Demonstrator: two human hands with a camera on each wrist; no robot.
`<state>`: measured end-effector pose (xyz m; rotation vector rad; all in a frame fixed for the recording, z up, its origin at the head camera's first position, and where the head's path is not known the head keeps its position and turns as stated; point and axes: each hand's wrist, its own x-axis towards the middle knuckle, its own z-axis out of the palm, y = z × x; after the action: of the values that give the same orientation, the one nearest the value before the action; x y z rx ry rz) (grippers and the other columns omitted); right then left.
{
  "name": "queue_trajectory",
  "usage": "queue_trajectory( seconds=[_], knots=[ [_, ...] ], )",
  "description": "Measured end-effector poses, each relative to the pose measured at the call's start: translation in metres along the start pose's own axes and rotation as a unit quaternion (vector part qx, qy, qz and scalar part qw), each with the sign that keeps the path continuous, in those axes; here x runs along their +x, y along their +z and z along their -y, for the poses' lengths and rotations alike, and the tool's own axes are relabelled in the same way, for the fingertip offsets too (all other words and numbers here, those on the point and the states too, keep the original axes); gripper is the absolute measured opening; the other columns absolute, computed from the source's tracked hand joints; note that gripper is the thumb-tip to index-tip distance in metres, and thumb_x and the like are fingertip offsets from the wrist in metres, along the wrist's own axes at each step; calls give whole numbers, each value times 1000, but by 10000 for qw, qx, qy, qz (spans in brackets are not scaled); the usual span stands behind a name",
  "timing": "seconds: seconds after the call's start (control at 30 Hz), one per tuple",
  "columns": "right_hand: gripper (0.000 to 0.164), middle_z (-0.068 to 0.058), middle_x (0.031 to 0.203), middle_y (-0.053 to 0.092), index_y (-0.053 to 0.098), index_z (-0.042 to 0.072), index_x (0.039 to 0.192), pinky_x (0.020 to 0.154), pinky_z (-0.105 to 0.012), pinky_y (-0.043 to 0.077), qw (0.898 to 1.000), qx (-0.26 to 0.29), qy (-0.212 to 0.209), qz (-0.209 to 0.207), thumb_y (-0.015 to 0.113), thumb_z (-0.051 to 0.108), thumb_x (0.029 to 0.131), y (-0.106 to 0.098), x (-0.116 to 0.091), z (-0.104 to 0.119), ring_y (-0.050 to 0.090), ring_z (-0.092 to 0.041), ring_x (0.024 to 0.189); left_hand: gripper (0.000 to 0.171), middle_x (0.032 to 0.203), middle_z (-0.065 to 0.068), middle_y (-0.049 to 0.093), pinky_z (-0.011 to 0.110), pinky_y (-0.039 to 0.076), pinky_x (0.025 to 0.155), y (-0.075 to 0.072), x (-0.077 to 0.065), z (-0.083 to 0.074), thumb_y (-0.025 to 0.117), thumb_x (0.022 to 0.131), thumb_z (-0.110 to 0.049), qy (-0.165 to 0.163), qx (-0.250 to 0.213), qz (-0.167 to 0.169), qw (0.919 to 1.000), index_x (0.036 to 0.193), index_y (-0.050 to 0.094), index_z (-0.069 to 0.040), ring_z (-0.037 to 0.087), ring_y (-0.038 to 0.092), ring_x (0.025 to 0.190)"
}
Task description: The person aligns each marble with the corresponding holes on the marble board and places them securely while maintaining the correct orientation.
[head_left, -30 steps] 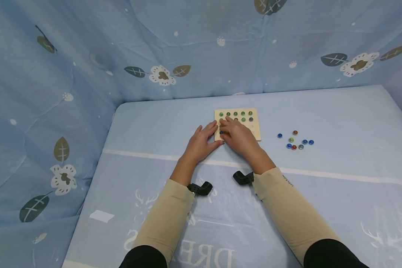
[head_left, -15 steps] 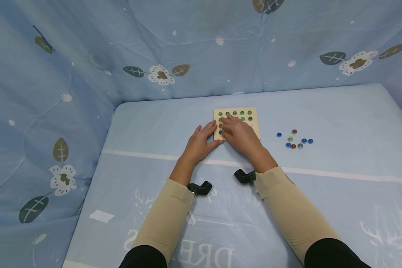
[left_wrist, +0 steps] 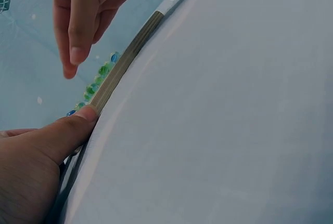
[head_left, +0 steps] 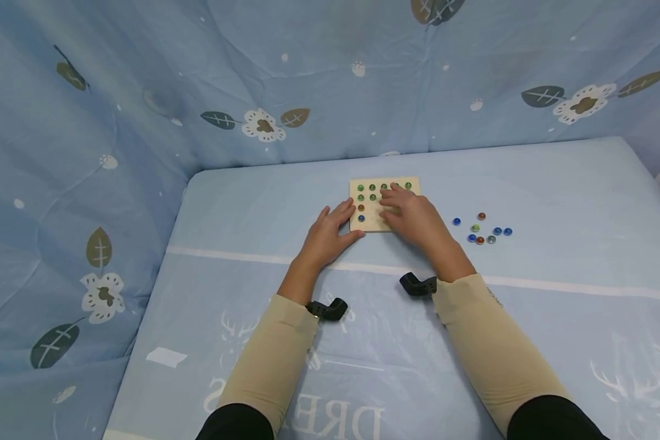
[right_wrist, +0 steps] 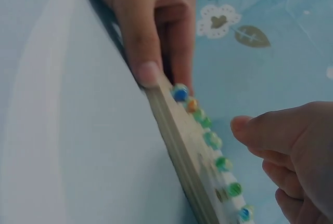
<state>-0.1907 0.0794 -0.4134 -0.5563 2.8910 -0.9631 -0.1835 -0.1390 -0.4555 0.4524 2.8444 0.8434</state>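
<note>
Green marbles [head_left: 372,187] line the far row of a wooden board [head_left: 374,223] near the far edge of the desk [head_left: 550,189]. The left hand [head_left: 327,236], thumb spread from straight fingers, braces the board's near-left corner; the right hand [head_left: 412,215], thumb and fingers apart, apparently empty, hovers above. A brushing knuckle could unseat marbles; loose marbles [head_left: 475,228] could roll, with room toward the desk's right edge.

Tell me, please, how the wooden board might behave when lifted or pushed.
The wooden board looks thick-edged, so probably stiff. Lying flat, it would likely slide, not tip. Tilting could spill the marbles sitting proud on top.
</note>
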Motion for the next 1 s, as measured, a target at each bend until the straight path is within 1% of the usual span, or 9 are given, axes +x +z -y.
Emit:
queue_trajectory(
  seconds=[0.1,0.27,0.4,0.53,0.7,0.77,0.87,1.0],
  knots=[
    [34,-8,146,52,67,2,126,120,-50,29,9996,157,222,-77,66,17,95,-8,-2,-8,35,-26,145,75,161,-10,28,32,9,127,0,0,-1,67,91,-49,32,5,-17,10000,153,37,-19,10,28,148],
    [32,-7,147,52,69,3,123,121,-50,29,9973,244,654,-234,65,19,95,-24,-7,-23,35,-25,145,74,160,-8,30,32,10,127,1,-1,-1,68,91,-46,70,-12,-85,9999,152,39,-17,11,29,147],
    [35,-6,148,51,67,4,125,120,-52,28,9937,331,1035,-260,65,22,96,-40,-13,-36,35,-23,146,74,161,-9,29,33,10,127,0,-1,-1,68,91,-45,20,-52,-78,10000,152,39,-18,12,27,148],
    [42,-6,151,46,63,5,132,120,-55,26,9888,415,1436,-41,64,28,96,-61,-24,-51,32,-26,147,74,161,-10,28,35,11,127,0,-1,0,68,91,-47,-46,-86,-42,9999,152,38,-19,13,24,150],
    [47,-6,155,40,61,7,134,119,-59,23,9805,489,1893,204,63,35,96,-82,-37,-69,27,-32,149,75,161,-12,26,34,11,127,0,-1,1,67,90,-49,-81,-80,-25,9999,153,37,-20,13,23,150],
    [46,-7,155,39,63,6,132,119,-60,23,9771,571,2023,331,64,35,96,-86,-40,-77,25,-32,149,74,161,-12,27,34,11,127,1,0,2,67,90,-49,-79,-69,-38,9999,153,38,-20,12,23,150],
    [47,-6,157,36,64,5,130,119,-61,20,9705,744,2201,641,65,36,94,-90,-42,-86,20,-30,151,74,161,-12,27,34,11,127,1,0,3,67,91,-49,-62,-56,-52,10000,152,38,-20,12,23,150],
    [48,-4,157,36,65,4,127,121,-59,17,9661,946,2206,953,69,36,92,-92,-44,-95,17,-27,152,74,161,-12,26,33,10,127,2,0,1,67,91,-48,-47,-76,-41,10000,152,38,-20,11,23,150]
  ],
)
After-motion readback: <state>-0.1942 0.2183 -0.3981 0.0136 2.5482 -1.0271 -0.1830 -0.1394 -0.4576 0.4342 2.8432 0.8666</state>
